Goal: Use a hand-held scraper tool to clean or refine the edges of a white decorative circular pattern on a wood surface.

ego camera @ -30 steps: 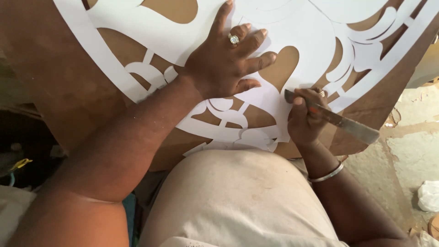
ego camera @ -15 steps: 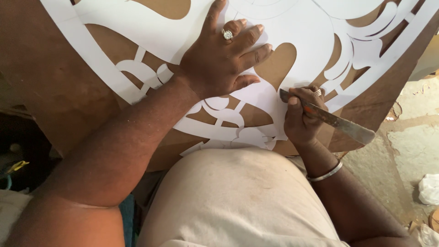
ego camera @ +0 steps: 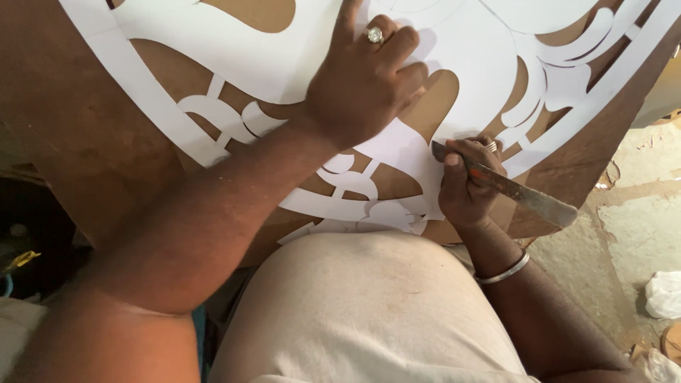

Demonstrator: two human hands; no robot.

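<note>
Our left hand [ego camera: 365, 81] lies flat across the middle of the white cut-out paper stencil [ego camera: 234, 53], and its forearm crosses the sheet on a slant, so the way from lower left to centre is blocked. Our right hand [ego camera: 464, 184] keeps its grip on a long flat metal blade [ego camera: 507, 186] at the sheet's lower edge; the blade slants out to the right and bars that corner. The brown board [ego camera: 64, 106] lies bare to the left, and the upper right of the stencil is free. Paper scraps [ego camera: 663, 294] litter the floor at the right.
</note>
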